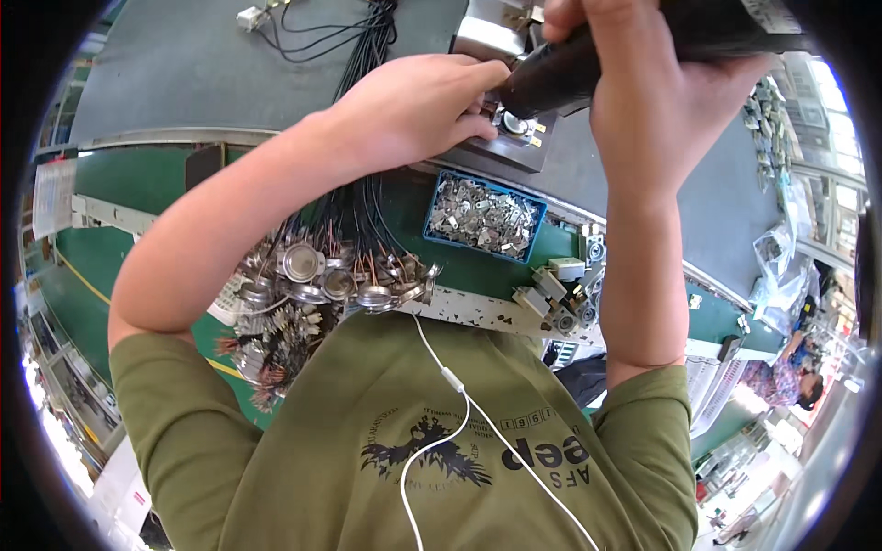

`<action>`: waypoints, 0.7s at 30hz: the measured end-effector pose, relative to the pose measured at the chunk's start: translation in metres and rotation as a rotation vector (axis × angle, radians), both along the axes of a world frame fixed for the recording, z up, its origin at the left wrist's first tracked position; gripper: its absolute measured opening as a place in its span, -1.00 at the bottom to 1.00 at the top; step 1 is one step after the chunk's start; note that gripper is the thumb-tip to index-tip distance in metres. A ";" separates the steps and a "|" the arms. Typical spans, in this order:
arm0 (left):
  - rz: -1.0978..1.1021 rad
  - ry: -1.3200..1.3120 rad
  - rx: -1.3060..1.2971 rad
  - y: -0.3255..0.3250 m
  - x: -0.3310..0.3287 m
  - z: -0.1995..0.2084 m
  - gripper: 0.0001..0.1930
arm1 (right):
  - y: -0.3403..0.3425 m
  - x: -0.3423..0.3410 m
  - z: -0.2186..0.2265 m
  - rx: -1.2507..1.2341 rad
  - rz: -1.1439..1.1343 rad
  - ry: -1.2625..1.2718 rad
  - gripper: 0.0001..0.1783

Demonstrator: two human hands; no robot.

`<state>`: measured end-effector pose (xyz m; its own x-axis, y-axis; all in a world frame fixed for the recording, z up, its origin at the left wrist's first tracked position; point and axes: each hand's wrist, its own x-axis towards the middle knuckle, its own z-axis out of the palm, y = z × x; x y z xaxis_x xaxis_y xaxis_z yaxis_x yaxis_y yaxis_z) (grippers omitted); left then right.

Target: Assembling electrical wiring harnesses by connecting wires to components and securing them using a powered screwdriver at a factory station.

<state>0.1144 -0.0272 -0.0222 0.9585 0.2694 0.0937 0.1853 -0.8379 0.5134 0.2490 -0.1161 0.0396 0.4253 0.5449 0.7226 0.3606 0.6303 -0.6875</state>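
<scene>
My right hand (643, 110) is wrapped round a thick black electric screwdriver (560, 73), tilted with its narrow end down to the left. That end hangs over a small round metal part (514, 123) with brass tabs, which sits on a steel block fixture (510, 151). From the left, my left hand (418, 103) reaches in with thumb and forefinger bent together against the part's left side. The tool and my fingers hide much of the contact. Black wires run beneath my left wrist, down to a cluster of round metal caps (301, 263).
A blue tray (484, 216) of small metal pieces stands just below the fixture. Several white, block-shaped components (560, 285) lie near the bench edge. More wires with a white connector (249, 18) spread over the grey bench (211, 64). Another person (785, 381) is far right.
</scene>
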 end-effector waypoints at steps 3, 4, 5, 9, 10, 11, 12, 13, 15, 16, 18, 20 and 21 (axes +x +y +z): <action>-0.023 0.167 0.033 0.001 0.003 0.014 -0.68 | -0.012 -0.019 0.010 -0.178 -0.055 0.104 -0.72; -0.028 0.224 0.051 0.001 0.003 0.014 -0.67 | -0.012 -0.020 0.011 -0.179 -0.052 0.100 -0.72; -0.028 0.224 0.049 0.001 0.002 0.012 -0.67 | -0.013 -0.020 0.011 -0.205 -0.048 0.084 -0.73; -0.019 0.161 0.024 -0.001 -0.001 0.008 -0.67 | -0.001 -0.002 -0.002 -0.105 -0.009 -0.135 -0.76; -0.024 0.165 0.022 -0.003 -0.002 0.009 -0.67 | -0.004 -0.001 -0.004 -0.106 -0.012 -0.133 -0.76; -0.027 0.167 0.022 -0.002 -0.002 0.006 -0.67 | -0.007 -0.005 -0.001 -0.122 -0.003 -0.128 -0.72; -0.032 0.117 0.043 -0.002 -0.001 0.001 -0.67 | -0.008 -0.008 0.001 -0.138 0.005 -0.123 -0.67; -0.040 0.069 0.063 -0.002 0.000 -0.002 -0.67 | -0.006 -0.013 0.001 -0.139 -0.001 -0.119 -0.67; -0.049 0.097 0.043 -0.001 0.000 0.002 -0.67 | -0.008 -0.023 0.001 -0.115 -0.018 0.010 -0.52; -0.043 0.121 0.026 -0.001 -0.001 0.003 -0.67 | -0.004 -0.019 0.007 -0.095 -0.080 -0.018 -0.47; -0.061 -0.006 0.135 -0.001 -0.007 -0.012 -0.66 | -0.024 0.000 0.000 -0.121 -0.145 -0.068 -0.48; -0.165 -0.271 0.276 -0.005 -0.004 -0.012 -0.64 | -0.069 0.058 -0.004 -0.173 -0.241 -0.167 -0.52; -0.244 -0.126 0.268 -0.002 0.007 -0.009 -0.50 | -0.092 0.101 -0.005 -0.208 -0.321 -0.235 -0.53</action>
<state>0.1217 -0.0292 -0.0310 0.9678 -0.0155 0.2514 -0.0870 -0.9572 0.2760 0.3500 -0.2077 0.0351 0.4338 0.5559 0.7091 0.6771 0.3181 -0.6636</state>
